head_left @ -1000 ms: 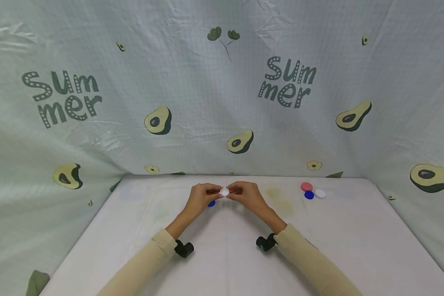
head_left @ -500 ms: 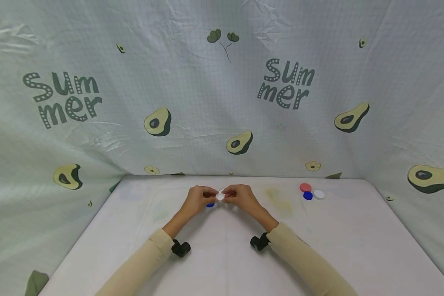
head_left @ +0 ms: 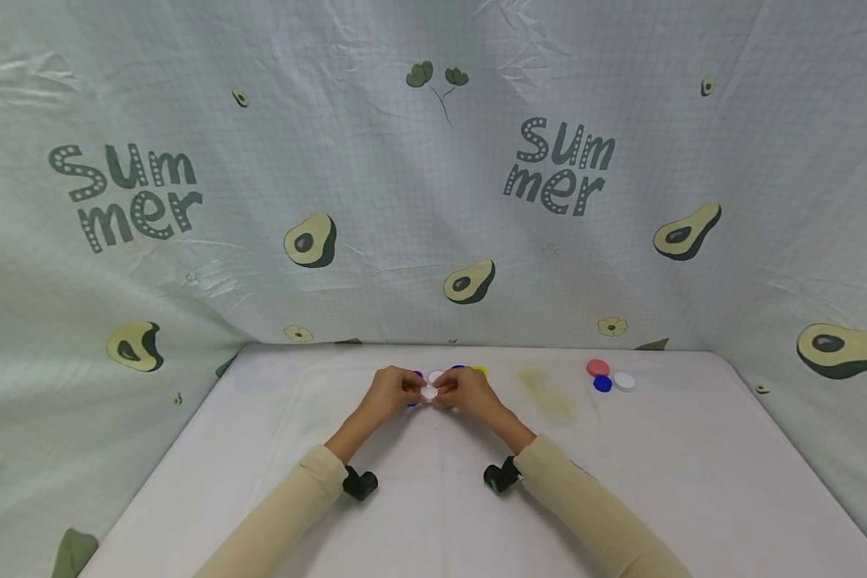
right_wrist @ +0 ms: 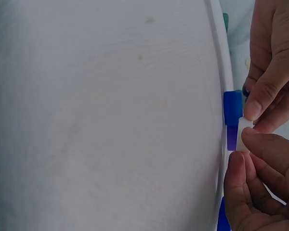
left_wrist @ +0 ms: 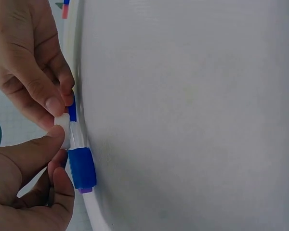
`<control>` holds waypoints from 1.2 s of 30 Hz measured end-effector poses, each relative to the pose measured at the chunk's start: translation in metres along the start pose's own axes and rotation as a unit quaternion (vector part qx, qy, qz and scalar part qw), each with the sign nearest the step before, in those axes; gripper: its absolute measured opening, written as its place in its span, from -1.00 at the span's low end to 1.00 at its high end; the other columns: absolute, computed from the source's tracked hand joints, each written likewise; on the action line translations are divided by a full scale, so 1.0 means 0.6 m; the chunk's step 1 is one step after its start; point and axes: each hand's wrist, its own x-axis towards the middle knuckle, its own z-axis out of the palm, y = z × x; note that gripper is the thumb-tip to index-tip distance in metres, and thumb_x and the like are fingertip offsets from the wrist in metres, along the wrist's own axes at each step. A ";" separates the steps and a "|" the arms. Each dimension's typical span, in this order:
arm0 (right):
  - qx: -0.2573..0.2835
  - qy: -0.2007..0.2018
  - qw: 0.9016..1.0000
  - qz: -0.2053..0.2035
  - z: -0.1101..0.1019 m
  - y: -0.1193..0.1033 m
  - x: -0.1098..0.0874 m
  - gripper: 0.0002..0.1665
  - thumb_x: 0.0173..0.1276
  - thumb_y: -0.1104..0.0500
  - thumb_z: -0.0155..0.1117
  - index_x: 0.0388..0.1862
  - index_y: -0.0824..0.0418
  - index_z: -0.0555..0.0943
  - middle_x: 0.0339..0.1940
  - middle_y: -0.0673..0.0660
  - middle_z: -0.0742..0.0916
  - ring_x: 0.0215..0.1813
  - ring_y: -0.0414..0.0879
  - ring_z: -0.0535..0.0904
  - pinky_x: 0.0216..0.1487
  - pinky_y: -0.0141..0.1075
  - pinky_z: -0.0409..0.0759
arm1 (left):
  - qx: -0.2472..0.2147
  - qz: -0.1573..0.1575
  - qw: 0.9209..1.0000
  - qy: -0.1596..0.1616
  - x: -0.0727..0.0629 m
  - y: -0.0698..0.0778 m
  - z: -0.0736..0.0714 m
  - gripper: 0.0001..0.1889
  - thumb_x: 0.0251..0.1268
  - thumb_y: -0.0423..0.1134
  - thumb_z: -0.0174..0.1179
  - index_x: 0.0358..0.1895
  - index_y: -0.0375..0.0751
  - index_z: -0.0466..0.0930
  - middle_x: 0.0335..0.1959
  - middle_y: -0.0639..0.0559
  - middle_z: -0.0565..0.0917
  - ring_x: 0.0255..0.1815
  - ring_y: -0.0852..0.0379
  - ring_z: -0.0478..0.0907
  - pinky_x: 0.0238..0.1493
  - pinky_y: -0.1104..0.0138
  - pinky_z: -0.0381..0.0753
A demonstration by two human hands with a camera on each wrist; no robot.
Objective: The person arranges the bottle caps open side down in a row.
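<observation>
A: Start at the left: what is that hand doing?

B: Your left hand (head_left: 393,391) pinches the left edge of a small white cap (head_left: 429,392). A blue cap (left_wrist: 82,167) sits just beside your fingers.

A: How will the white cap handle?

B: It should be light and stiff, likely plastic, so you can squeeze gently. Its rim may be slippery; take it by opposite edges, thumb against fingertip.

A: And its looks?

B: Round and plain white, with a thin side facing your wrist cameras. You have it between both hands, toward the far side of the table (head_left: 441,498); I can't tell whether it touches down.

A: Further right?

B: Your right hand (head_left: 470,389) pinches the opposite edge. Well apart lie a red cap (head_left: 597,367) and a second white cap (head_left: 624,381).
</observation>
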 end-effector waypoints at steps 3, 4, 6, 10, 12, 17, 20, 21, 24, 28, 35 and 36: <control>-0.006 0.002 1.000 0.009 0.000 -0.001 0.001 -0.76 0.12 0.31 0.61 -0.21 0.29 0.79 -0.41 0.04 0.76 -0.36 -0.24 0.62 -0.37 -0.47 0.57 | 0.002 0.003 1.000 -0.004 0.001 0.002 0.001 -0.86 0.12 -0.47 0.47 -0.23 -0.37 0.79 -0.49 0.01 0.69 -0.46 0.25 0.50 -0.42 0.46 0.50; -0.009 0.003 1.000 0.007 0.000 -0.001 0.002 -0.76 0.11 0.31 0.61 -0.21 0.29 0.79 -0.41 0.04 0.76 -0.36 -0.24 0.62 -0.37 -0.46 0.57 | 0.006 0.009 1.000 -0.004 0.001 0.002 0.001 -0.87 0.12 -0.48 0.47 -0.24 -0.38 0.79 -0.50 0.01 0.68 -0.47 0.26 0.49 -0.43 0.45 0.50; -0.018 0.004 1.000 0.004 -0.001 -0.002 0.001 -0.76 0.10 0.31 0.61 -0.23 0.29 0.79 -0.42 0.04 0.76 -0.37 -0.24 0.63 -0.38 -0.46 0.57 | 0.013 0.016 1.000 -0.008 0.001 0.002 0.002 -0.87 0.11 -0.48 0.47 -0.25 -0.38 0.79 -0.51 0.02 0.67 -0.47 0.26 0.48 -0.44 0.46 0.48; -0.022 0.001 1.000 0.001 -0.001 -0.002 -0.001 -0.77 0.09 0.31 0.62 -0.25 0.30 0.79 -0.42 0.04 0.76 -0.36 -0.24 0.63 -0.37 -0.46 0.58 | 0.032 0.036 0.999 -0.010 0.001 0.002 0.004 -0.89 0.11 -0.49 0.46 -0.28 -0.39 0.78 -0.53 0.04 0.65 -0.47 0.27 0.45 -0.43 0.46 0.48; -0.021 0.001 1.000 0.004 -0.002 -0.001 0.000 -0.77 0.09 0.31 0.62 -0.25 0.30 0.79 -0.42 0.04 0.76 -0.36 -0.24 0.63 -0.37 -0.47 0.57 | 0.033 0.039 0.999 -0.012 0.001 0.004 0.005 -0.90 0.10 -0.51 0.46 -0.30 -0.41 0.77 -0.54 0.03 0.64 -0.47 0.26 0.45 -0.43 0.45 0.48; -0.024 0.004 1.000 0.002 0.000 0.003 0.004 -0.77 0.06 0.32 0.63 -0.27 0.29 0.79 -0.42 0.05 0.76 -0.36 -0.24 0.63 -0.39 -0.48 0.56 | 0.042 0.037 0.998 -0.018 0.003 0.012 0.007 -0.87 0.04 -0.54 0.47 -0.31 -0.42 0.76 -0.56 0.02 0.60 -0.49 0.25 0.42 -0.44 0.45 0.45; -0.029 0.008 1.000 -0.003 0.002 0.005 0.005 -0.77 0.05 0.34 0.63 -0.28 0.30 0.79 -0.44 0.05 0.76 -0.37 -0.23 0.63 -0.41 -0.49 0.56 | 0.057 0.032 0.998 -0.018 0.004 0.017 0.008 -0.85 0.02 -0.54 0.47 -0.29 -0.41 0.77 -0.57 0.04 0.59 -0.50 0.24 0.40 -0.44 0.44 0.43; -0.029 0.008 1.000 -0.004 0.002 0.005 0.006 -0.77 0.05 0.34 0.63 -0.28 0.30 0.79 -0.44 0.06 0.76 -0.37 -0.23 0.63 -0.41 -0.49 0.56 | 0.063 0.032 0.997 -0.017 0.004 0.019 0.009 -0.84 0.02 -0.54 0.47 -0.29 -0.41 0.77 -0.57 0.04 0.58 -0.50 0.24 0.40 -0.45 0.44 0.43; -0.037 0.010 0.999 -0.010 0.002 0.004 0.005 -0.77 0.04 0.35 0.62 -0.28 0.31 0.79 -0.44 0.07 0.77 -0.37 -0.21 0.65 -0.41 -0.49 0.57 | 0.068 0.022 0.997 -0.016 0.004 0.023 0.008 -0.84 0.02 -0.55 0.45 -0.27 -0.41 0.77 -0.57 0.05 0.56 -0.49 0.22 0.39 -0.45 0.42 0.41; -0.042 -0.002 0.999 -0.005 -0.008 -0.001 -0.001 -0.78 0.10 0.34 0.59 -0.25 0.32 0.79 -0.41 0.08 0.79 -0.35 -0.20 0.68 -0.39 -0.47 0.60 | 0.073 0.012 0.997 -0.018 0.002 0.027 0.007 -0.82 0.04 -0.54 0.46 -0.24 -0.41 0.76 -0.57 0.06 0.52 -0.49 0.21 0.38 -0.45 0.41 0.40; -0.063 -0.019 0.998 0.010 -0.064 0.007 -0.020 -0.78 0.24 0.28 0.52 -0.12 0.28 0.77 -0.27 0.08 0.81 -0.22 -0.12 0.72 -0.18 -0.29 0.69 | 0.059 0.054 0.997 -0.016 0.002 0.057 0.011 -0.79 0.14 -0.48 0.44 -0.14 -0.41 0.73 -0.37 -0.12 0.68 -0.38 0.10 0.56 -0.34 0.35 0.57; -0.069 -0.017 0.997 0.010 -0.076 0.012 -0.024 -0.78 0.26 0.27 0.51 -0.11 0.27 0.77 -0.23 0.08 0.81 -0.19 -0.11 0.72 -0.13 -0.27 0.70 | 0.049 0.057 0.997 -0.018 0.002 0.064 0.012 -0.79 0.17 -0.48 0.43 -0.12 -0.42 0.73 -0.33 -0.15 0.70 -0.34 0.06 0.59 -0.30 0.33 0.60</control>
